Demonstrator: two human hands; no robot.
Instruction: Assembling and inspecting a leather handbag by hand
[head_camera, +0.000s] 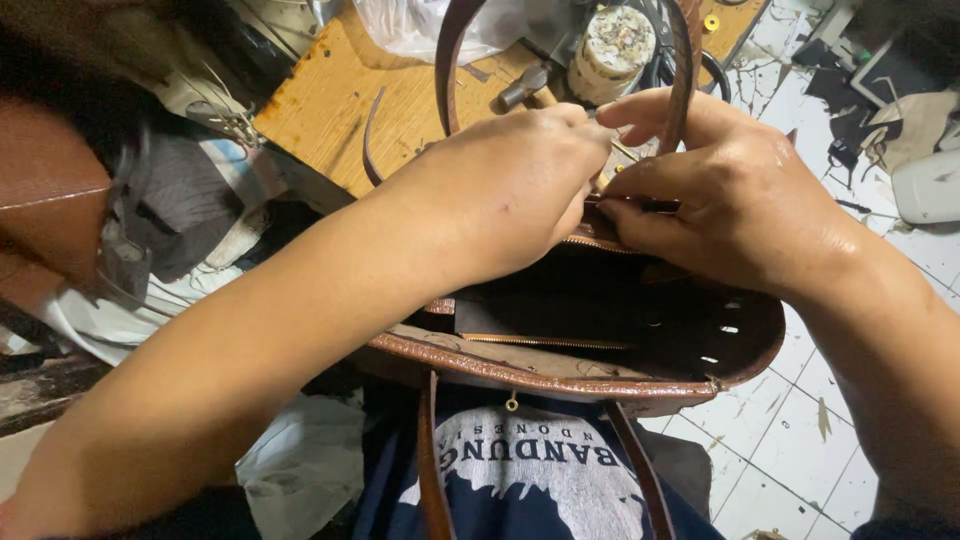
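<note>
A brown leather handbag (560, 375) with a textured rim lies open on my lap, its dark lining and an inner zip showing. My left hand (510, 190) and my right hand (725, 190) meet at the bag's far rim, fingers pinched together on the edge by a zip. Whether a small tool sits between the fingers is hidden. One brown handle (450, 60) arches up behind my hands. Two more straps (430, 470) hang down over my dark printed shirt.
A low wooden board (330, 100) lies beyond the bag, with a hammer (525, 88), a round tin (612, 45) and a clear plastic bag on it. Brown leather and cloth scraps pile at the left. White cracked floor tiles (790, 420) lie to the right.
</note>
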